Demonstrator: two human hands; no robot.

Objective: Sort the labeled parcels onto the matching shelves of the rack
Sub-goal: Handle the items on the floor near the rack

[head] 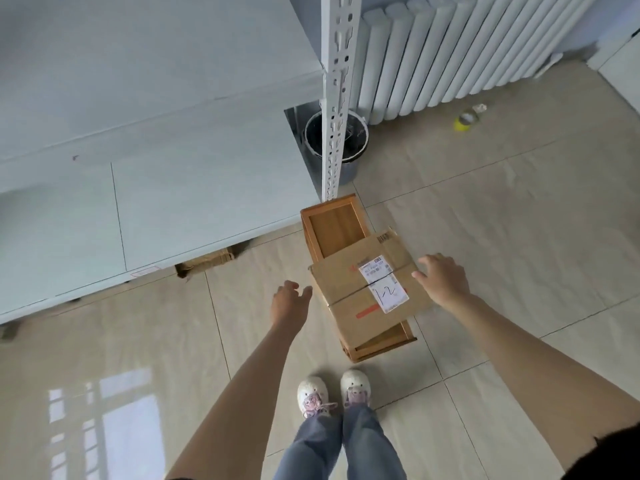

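You are at pickup: the parcel (370,294) marked 1-2 lies across the wooden crate (337,228) on the floor. Your left hand (289,301) and right hand (441,280) flank it, fingers spread, empty. Grip both sides, lift, then find its shelf on the rack (337,98).

Cardboard parcel (367,292) atop wooden crate (337,226) — both hands open, left hand (289,301) and right hand (443,280) flanking it.

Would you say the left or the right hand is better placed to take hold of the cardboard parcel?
Right, probably: the right hand already touches the parcel edge; the left hand hovers just short.
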